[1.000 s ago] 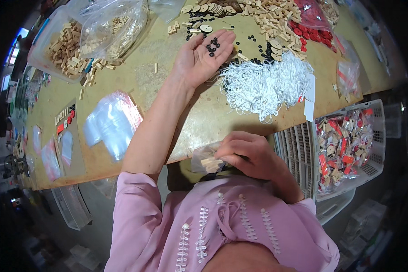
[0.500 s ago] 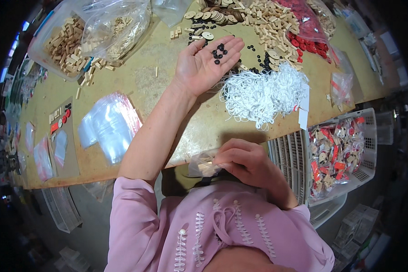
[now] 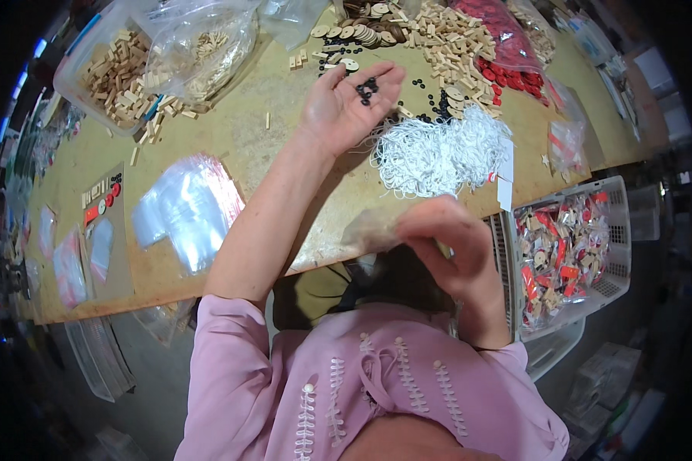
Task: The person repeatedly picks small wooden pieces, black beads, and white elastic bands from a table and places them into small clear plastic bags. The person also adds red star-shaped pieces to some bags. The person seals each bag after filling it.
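My left hand (image 3: pixel 334 119) is palm up over the table, open, fingers slightly curled. Several small black rings (image 3: pixel 367 90) lie loose on its palm and finger bases. Nearer to me, at the table's front edge, my right hand (image 3: pixel 455 242) is closed on a small clear plastic bag (image 3: pixel 370 229). Motion blurs the hand and the bag, and the bag's contents cannot be made out now. Between and beyond the hands lies a heap of white cords (image 3: pixel 442 154). More black rings (image 3: pixel 440 104) are scattered behind it.
Wooden blocks (image 3: pixel 450 42), round wooden discs (image 3: pixel 373 32) and red discs (image 3: pixel 511 77) lie at the back. A clear bin (image 3: pixel 69 81) of blocks stands back left. Flat plastic bags (image 3: pixel 188 215) lie at left. A white basket (image 3: pixel 619 253) of filled bags stands right, below table height.
My right hand has lifted the bag up and forward, away from my lap; pale wooden pieces showed in it earlier. My left hand's fingers have curled slightly around the rings.
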The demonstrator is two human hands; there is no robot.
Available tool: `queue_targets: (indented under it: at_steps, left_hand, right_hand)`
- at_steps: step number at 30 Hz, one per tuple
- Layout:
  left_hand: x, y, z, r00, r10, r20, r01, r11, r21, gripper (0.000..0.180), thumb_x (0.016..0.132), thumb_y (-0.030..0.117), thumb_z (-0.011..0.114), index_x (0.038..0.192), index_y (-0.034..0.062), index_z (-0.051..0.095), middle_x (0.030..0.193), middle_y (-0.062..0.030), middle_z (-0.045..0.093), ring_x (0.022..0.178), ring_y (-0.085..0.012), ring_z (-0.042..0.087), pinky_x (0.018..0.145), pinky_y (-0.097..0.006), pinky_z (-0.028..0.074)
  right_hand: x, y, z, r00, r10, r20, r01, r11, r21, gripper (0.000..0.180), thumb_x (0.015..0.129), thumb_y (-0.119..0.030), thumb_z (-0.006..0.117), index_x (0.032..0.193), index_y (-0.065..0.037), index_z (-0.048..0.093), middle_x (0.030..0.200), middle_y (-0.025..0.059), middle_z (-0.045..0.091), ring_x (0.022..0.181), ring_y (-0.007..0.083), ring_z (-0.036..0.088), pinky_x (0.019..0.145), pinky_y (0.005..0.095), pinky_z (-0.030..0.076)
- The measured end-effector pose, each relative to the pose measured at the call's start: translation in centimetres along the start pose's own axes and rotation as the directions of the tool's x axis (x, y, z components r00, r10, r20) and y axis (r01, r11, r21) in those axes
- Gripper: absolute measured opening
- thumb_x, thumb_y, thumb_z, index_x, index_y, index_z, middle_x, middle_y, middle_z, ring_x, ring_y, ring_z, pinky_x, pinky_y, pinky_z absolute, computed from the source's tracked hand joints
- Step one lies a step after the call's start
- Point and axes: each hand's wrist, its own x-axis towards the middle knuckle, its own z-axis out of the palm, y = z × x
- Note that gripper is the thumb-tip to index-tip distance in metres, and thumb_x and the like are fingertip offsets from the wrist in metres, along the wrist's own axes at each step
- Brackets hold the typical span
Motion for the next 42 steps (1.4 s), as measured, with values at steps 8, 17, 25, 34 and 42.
queue_targets:
  at_steps: [8,17,25,34,42]
  left_hand:
    - [-3.3,-0.9,6.7,0.964,0.216,-0.157,-0.186,0.965,0.183,0.056,0.112,0.033,0.026,0.122,-0.0144,0.055,0.117,-0.0258,0.063,0.101,-0.0297,0.064,0.095,-0.040,0.057]
    - [-5.8,-7.8,10.5,0.798,0.590,-0.127,-0.300,0.570,0.765,0.060,0.112,0.040,0.024,0.114,-0.0069,0.062,0.108,-0.0159,0.067,0.097,-0.0226,0.062,0.094,-0.038,0.050]
    - [-6.0,-9.7,9.6,0.779,0.627,0.022,-0.323,0.371,0.871,0.061,0.112,0.042,0.023,0.113,-0.0039,0.063,0.112,-0.0179,0.069,0.103,-0.0249,0.064,0.099,-0.038,0.048]
    - [-7.5,-3.8,9.7,0.631,0.718,0.294,-0.549,0.146,0.823,0.029,0.109,0.025,0.049,0.111,0.0005,0.065,0.102,-0.0112,0.069,0.084,-0.0143,0.062,0.078,-0.029,0.053]
    - [0.5,1.6,2.2,0.839,0.503,0.208,0.101,-0.520,0.848,0.023,0.098,0.011,0.064,0.119,0.0068,0.072,0.114,-0.0071,0.072,0.097,-0.0150,0.066,0.081,-0.030,0.052]
  right_hand:
    - [2.7,0.9,0.9,0.977,-0.151,-0.149,0.085,0.922,-0.377,0.010,0.087,0.003,0.066,0.097,0.003,0.064,0.101,0.0183,0.063,0.092,0.0377,0.065,0.080,0.0428,0.054]
    - [3.7,-0.2,3.8,0.972,-0.153,-0.176,0.065,0.904,-0.423,0.015,0.085,0.001,0.059,0.099,0.007,0.062,0.119,0.0311,0.059,0.109,0.0452,0.062,0.093,0.0468,0.054]
    - [3.1,0.1,4.5,0.965,-0.165,-0.202,0.069,0.908,-0.414,0.017,0.083,0.002,0.060,0.099,0.008,0.063,0.122,0.0315,0.059,0.110,0.0459,0.063,0.093,0.0457,0.055]
    - [0.7,0.8,1.4,0.933,-0.188,-0.308,0.133,0.972,-0.192,0.024,0.084,0.009,0.066,0.106,0.000,0.063,0.118,0.0212,0.065,0.104,0.0395,0.067,0.086,0.0420,0.057]
    - [-1.8,2.8,-0.8,0.977,0.036,-0.208,-0.053,0.996,-0.074,0.014,0.088,0.008,0.069,0.100,0.002,0.068,0.120,0.0154,0.065,0.099,0.0290,0.070,0.081,0.0350,0.056]
